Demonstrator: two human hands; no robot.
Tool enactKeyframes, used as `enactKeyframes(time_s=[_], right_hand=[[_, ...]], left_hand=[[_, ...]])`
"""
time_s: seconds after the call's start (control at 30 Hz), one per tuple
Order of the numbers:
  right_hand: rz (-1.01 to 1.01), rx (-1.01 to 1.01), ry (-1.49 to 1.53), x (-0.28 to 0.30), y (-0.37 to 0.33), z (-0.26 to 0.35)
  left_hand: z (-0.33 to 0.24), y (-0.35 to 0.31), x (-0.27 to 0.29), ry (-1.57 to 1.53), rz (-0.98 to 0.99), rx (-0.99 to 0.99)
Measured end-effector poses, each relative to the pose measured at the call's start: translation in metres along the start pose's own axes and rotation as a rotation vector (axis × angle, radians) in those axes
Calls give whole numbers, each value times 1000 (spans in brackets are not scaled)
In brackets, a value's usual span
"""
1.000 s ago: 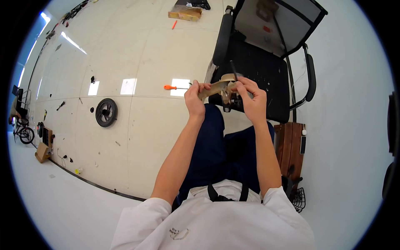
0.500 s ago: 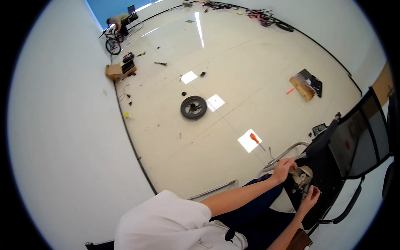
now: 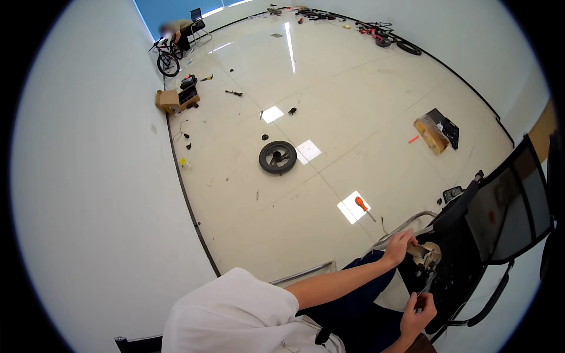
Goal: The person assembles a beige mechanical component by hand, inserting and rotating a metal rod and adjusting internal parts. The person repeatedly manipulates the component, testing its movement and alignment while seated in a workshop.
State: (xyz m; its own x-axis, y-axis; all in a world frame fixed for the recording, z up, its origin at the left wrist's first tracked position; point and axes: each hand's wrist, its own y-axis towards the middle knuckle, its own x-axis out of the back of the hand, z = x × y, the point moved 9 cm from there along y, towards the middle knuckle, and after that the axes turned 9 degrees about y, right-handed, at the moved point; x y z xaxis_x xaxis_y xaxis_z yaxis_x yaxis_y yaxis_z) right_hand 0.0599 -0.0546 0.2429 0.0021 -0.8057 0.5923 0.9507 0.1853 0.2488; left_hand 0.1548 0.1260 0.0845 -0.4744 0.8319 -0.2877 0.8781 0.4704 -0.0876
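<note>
A tan mechanical part with metal and dark fittings (image 3: 431, 254) rests on the black seat of a chair (image 3: 450, 250) at my right. My left hand (image 3: 401, 247) is closed on its near-left edge, fingers bent over it. Closer to me, my right hand (image 3: 419, 312) is closed in a pinch at the seat's front edge. A thin greyish piece (image 3: 430, 282) runs from those fingers toward the part; its kind is too small to make out.
On the floor lie an orange-handled screwdriver (image 3: 362, 204), a black wheel (image 3: 278, 157), and a cardboard box (image 3: 431, 134) beside a black case (image 3: 447, 129). Far left, a person (image 3: 179, 32) bends by a bicycle (image 3: 168, 63). Bicycle frames (image 3: 376, 32) lie along the back wall.
My right hand has drawn back from the tan part toward me, and the thin greyish piece now shows between them. My left hand has stayed on the part. The view has shifted slightly.
</note>
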Motion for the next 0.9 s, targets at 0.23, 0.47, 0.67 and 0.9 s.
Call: enactKeyframes(time_s=[0.23,0.47,0.67,0.9], right_hand=[[131,-88,86,-8,19,21],[62,-156,316,-10,6,32],[227,75,248,-14,22,53],[17,82,194,4,120,30]], left_hand=[[6,-1,1,-39,15,52],[5,-2,1,-7,36,38],[-11,-4,0,-17,74,20],[-17,-8,-11,-11,172,-40]])
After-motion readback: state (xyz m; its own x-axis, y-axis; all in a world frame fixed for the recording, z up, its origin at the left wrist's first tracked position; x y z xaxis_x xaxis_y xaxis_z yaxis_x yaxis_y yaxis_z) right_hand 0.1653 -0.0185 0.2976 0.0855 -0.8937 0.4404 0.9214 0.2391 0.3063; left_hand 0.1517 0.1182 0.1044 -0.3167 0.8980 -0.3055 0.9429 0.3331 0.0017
